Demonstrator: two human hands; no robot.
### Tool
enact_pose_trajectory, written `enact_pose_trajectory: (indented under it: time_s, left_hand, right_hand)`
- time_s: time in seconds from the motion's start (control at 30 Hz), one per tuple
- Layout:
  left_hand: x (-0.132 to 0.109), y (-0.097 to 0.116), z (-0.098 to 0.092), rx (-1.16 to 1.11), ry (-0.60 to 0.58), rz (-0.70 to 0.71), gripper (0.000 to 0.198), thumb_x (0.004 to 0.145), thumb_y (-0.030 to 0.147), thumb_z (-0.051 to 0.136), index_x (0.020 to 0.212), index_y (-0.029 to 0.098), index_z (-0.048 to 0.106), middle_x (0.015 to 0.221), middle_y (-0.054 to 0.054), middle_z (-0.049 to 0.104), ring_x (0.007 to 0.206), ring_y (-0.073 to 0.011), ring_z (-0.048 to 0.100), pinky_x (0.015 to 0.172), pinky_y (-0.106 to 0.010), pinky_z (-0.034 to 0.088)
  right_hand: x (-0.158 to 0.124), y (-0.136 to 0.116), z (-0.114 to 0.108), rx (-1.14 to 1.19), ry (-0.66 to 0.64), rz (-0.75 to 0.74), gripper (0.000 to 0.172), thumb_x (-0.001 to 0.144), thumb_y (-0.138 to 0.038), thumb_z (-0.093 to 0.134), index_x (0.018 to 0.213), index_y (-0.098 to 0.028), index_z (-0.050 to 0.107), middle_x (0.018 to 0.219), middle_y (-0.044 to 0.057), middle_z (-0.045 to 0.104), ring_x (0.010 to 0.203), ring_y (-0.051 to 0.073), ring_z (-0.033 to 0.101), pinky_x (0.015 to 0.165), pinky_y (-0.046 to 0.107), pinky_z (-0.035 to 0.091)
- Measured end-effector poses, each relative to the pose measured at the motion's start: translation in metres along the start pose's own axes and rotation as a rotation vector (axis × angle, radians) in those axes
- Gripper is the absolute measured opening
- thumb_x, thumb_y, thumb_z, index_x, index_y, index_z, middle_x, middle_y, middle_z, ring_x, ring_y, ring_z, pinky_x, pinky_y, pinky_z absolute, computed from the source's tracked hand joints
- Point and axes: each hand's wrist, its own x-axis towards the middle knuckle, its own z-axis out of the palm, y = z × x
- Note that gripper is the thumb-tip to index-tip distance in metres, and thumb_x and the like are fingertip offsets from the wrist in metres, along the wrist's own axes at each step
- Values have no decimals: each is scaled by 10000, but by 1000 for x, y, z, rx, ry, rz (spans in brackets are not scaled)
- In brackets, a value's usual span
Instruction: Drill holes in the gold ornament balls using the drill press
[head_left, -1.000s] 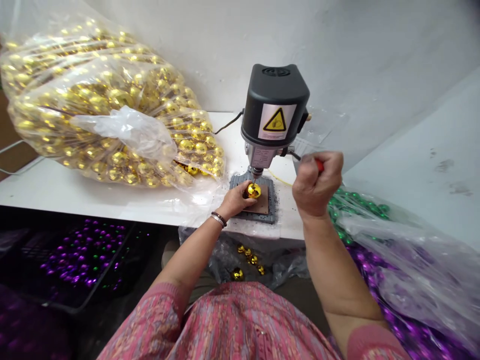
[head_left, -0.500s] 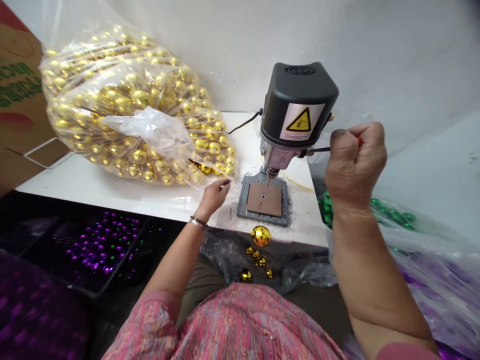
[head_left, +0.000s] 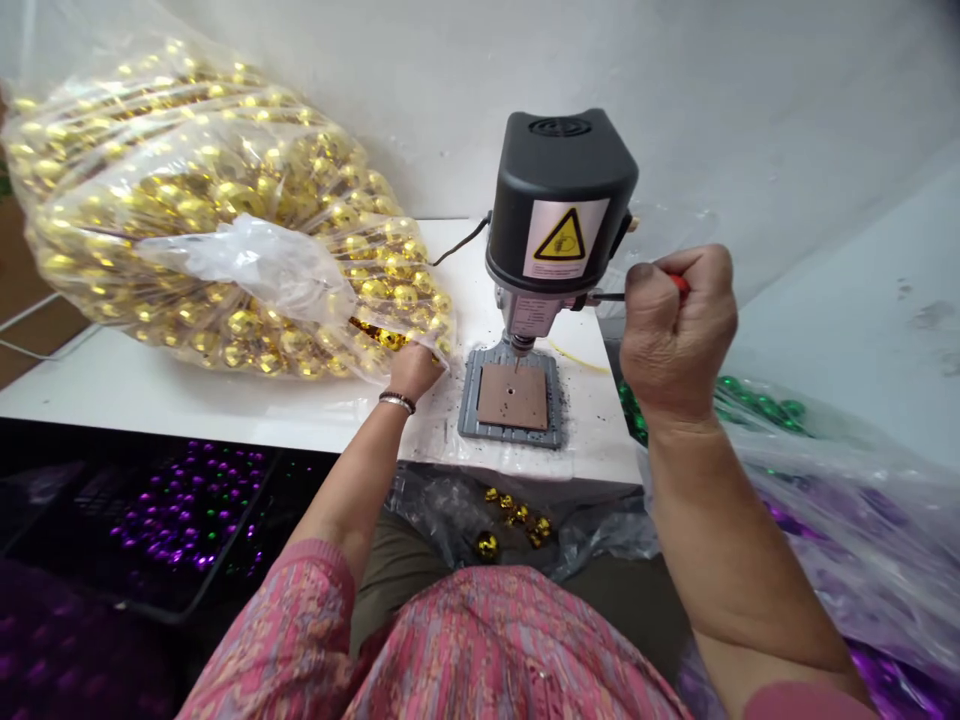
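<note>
My right hand [head_left: 679,335] is closed around the red-tipped feed lever [head_left: 611,296] of a small black bench drill press [head_left: 566,185]. Its bit points down over a brown square pad [head_left: 513,396] with a hole, lying on the grey base [head_left: 469,405]. At the torn opening of a large clear plastic bag [head_left: 247,265] full of shiny gold balls is my left hand [head_left: 416,370]. Its fingertips reach in at the opening and are hidden, so what they hold does not show. Several gold balls [head_left: 517,515] lie in dark plastic sheeting over my lap.
Dark crumbs are scattered round the base on the white table [head_left: 330,410]. Below left stands a dark crate with purple balls [head_left: 187,510]. At the right are clear bags with green balls [head_left: 757,405] and purple ones. A black cord [head_left: 461,240] runs behind the drill press.
My left hand has moved from beside the bag into its opening. The large gold ball at the table's front edge has dropped towards the others below. My right hand stays on the lever.
</note>
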Motion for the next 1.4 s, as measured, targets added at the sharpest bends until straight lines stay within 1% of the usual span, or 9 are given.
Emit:
enact_pose_trajectory:
  time_s: [0.07,0.13,0.27,0.4,0.53,0.67,0.87,1.27,1.4]
  left_hand:
    - [-18,-7,-8,-111,108,-30,421,786,264,678,1188,139,693,1164,-173,719,1090,-310,682,928,-393,547]
    - [-41,-14,-16,-400,130,-25,519,786,337,684,1272,162,627,1126,-126,717,1009,-250,684,869,-356,560]
    - [-80,-12,-18,-1120,-174,-11,602,835,475,574,1374,216,504,1121,-90,712,833,-174,695,752,-330,566]
    - [-88,9,-2,-1314,-394,-35,618,794,504,595,1336,218,514,1091,-102,706,800,-172,688,662,-301,531]
    - [-77,26,10,-1165,-417,42,641,758,438,668,1343,206,547,1218,-108,691,962,-203,676,738,-302,547]
    - [-67,32,14,-827,-331,179,678,728,351,722,1362,189,546,1247,-104,676,1027,-205,657,899,-341,546]
    - [-62,39,15,-640,-271,215,615,740,316,709,1305,165,521,1128,-92,705,931,-172,664,827,-308,547]
    - [-42,58,2,-287,-263,394,519,834,372,644,1308,161,630,1101,-93,718,977,-229,653,923,-353,532]
    - [-38,61,4,-302,-281,337,578,806,364,678,1327,138,568,1030,-85,706,880,-203,653,822,-321,533]
  right_hand:
    - [-1,1,0,5,-11,1,246,913,-395,477,762,-212,408,651,-61,415,576,52,376,587,214,361]
    - [0,1,1,9,-14,4,234,918,-376,473,766,-215,399,653,-58,400,591,61,358,597,224,348]
    - [12,-3,4,-8,-6,49,222,913,-256,493,745,-221,353,641,-67,356,615,65,305,654,248,326]
    - [45,-15,11,-137,-82,266,355,927,-147,526,662,-212,299,615,-75,306,630,57,243,694,258,278]
    - [75,-20,18,-223,-180,405,440,954,-167,546,595,-197,294,580,-65,275,639,70,199,679,296,224]
    - [85,-17,22,-190,-219,396,435,971,-152,494,585,-194,300,586,-65,266,642,65,183,674,301,191]
    - [84,-14,26,-184,-209,398,450,989,-174,492,594,-189,276,589,-73,233,626,71,164,663,290,175]
    - [84,-13,26,-151,-225,393,450,1003,-245,492,621,-194,259,620,-73,219,645,73,176,657,262,178]
    - [84,-13,27,-148,-231,376,437,1015,-267,462,635,-196,259,639,-71,211,645,72,158,660,255,169]
